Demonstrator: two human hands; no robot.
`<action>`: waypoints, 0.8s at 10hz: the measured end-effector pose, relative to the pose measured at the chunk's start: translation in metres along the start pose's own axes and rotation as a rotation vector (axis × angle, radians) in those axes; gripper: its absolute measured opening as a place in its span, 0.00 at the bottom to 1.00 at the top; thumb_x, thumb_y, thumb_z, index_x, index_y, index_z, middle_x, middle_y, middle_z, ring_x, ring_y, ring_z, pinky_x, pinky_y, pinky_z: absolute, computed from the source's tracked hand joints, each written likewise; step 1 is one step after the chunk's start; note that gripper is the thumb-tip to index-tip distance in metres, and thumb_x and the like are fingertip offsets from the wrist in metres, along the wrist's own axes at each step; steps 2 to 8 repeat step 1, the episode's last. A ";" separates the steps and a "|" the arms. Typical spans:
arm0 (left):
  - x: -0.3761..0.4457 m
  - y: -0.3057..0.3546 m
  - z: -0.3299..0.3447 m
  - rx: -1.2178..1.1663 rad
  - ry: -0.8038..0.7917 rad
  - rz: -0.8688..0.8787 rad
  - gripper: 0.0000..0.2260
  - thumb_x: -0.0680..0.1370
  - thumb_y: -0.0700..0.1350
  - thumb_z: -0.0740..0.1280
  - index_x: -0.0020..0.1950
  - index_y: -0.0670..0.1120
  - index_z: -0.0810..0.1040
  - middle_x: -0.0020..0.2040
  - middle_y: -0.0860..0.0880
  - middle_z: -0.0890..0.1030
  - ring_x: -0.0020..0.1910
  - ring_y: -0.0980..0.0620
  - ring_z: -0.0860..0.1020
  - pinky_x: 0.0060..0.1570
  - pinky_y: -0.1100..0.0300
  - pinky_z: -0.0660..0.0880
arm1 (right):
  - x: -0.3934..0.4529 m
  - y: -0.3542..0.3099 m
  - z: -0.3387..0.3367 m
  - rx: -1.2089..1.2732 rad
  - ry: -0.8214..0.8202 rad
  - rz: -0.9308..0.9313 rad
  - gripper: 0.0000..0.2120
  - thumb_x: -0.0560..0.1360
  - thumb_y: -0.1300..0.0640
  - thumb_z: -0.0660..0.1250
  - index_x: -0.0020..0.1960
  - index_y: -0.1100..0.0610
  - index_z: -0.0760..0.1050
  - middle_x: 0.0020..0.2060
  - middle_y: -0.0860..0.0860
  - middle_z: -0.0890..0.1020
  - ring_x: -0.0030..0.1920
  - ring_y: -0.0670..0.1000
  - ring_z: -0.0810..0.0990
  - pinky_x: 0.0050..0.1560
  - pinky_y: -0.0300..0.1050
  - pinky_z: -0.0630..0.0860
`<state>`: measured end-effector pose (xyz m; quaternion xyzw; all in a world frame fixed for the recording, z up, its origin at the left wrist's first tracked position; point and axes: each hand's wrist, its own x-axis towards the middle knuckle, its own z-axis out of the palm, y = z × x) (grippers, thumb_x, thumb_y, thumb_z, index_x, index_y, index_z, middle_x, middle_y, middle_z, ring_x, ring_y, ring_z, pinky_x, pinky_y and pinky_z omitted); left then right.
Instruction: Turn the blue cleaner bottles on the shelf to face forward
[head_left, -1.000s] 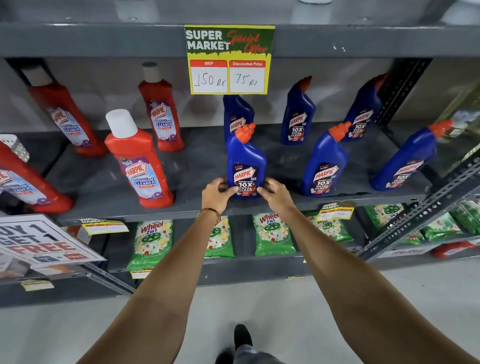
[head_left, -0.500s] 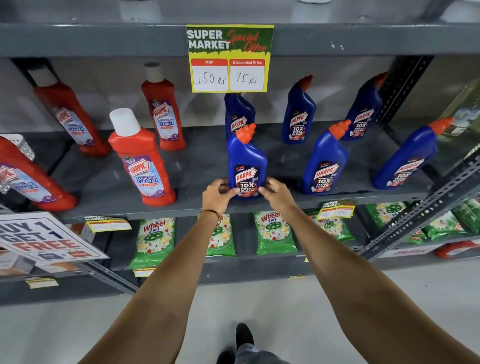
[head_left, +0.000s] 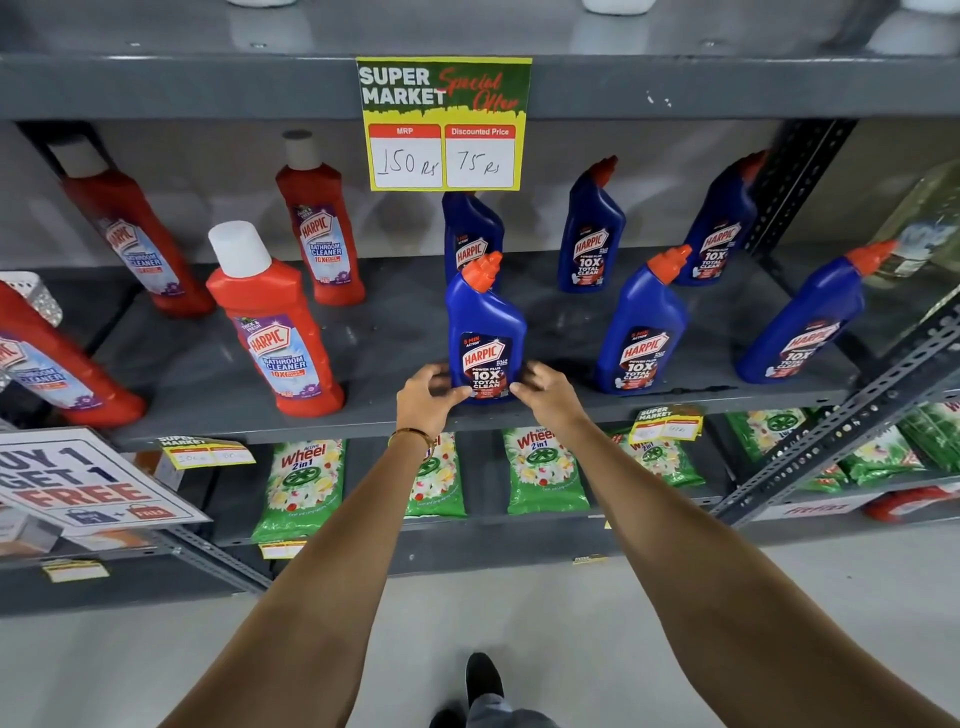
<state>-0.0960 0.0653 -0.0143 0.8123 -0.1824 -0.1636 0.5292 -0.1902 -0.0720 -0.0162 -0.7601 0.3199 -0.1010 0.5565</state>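
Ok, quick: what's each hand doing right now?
Left hand: closed on the front blue plastic cleaner bottle, at its base.
Right hand: gripping the same bottle's other side.

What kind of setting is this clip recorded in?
Most likely a supermarket aisle or a mock-up of one. A "Super Market Special Offer" price sign hangs from the grey metal shelving, Harpic cleaner bottles stand in rows, and Wheel detergent packets lie on the shelf below with price tags.

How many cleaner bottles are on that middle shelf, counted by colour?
Blue bottles: 6, including the front one held at its base between the left hand and right hand.
Red bottles: 4, such as the white-capped one at the front.
Total: 10
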 end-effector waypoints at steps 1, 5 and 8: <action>-0.002 0.001 0.001 -0.019 0.015 -0.043 0.23 0.71 0.44 0.72 0.63 0.39 0.72 0.57 0.40 0.81 0.55 0.46 0.78 0.57 0.54 0.75 | -0.001 0.000 0.001 -0.012 0.066 0.034 0.25 0.73 0.60 0.67 0.69 0.62 0.65 0.64 0.59 0.76 0.64 0.55 0.74 0.66 0.50 0.70; -0.002 0.001 0.001 -0.019 0.015 -0.043 0.23 0.71 0.44 0.72 0.63 0.39 0.72 0.57 0.40 0.81 0.55 0.46 0.78 0.57 0.54 0.75 | -0.001 0.000 0.001 -0.012 0.066 0.034 0.25 0.73 0.60 0.67 0.69 0.62 0.65 0.64 0.59 0.76 0.64 0.55 0.74 0.66 0.50 0.70; -0.002 0.001 0.001 -0.019 0.015 -0.043 0.23 0.71 0.44 0.72 0.63 0.39 0.72 0.57 0.40 0.81 0.55 0.46 0.78 0.57 0.54 0.75 | -0.001 0.000 0.001 -0.012 0.066 0.034 0.25 0.73 0.60 0.67 0.69 0.62 0.65 0.64 0.59 0.76 0.64 0.55 0.74 0.66 0.50 0.70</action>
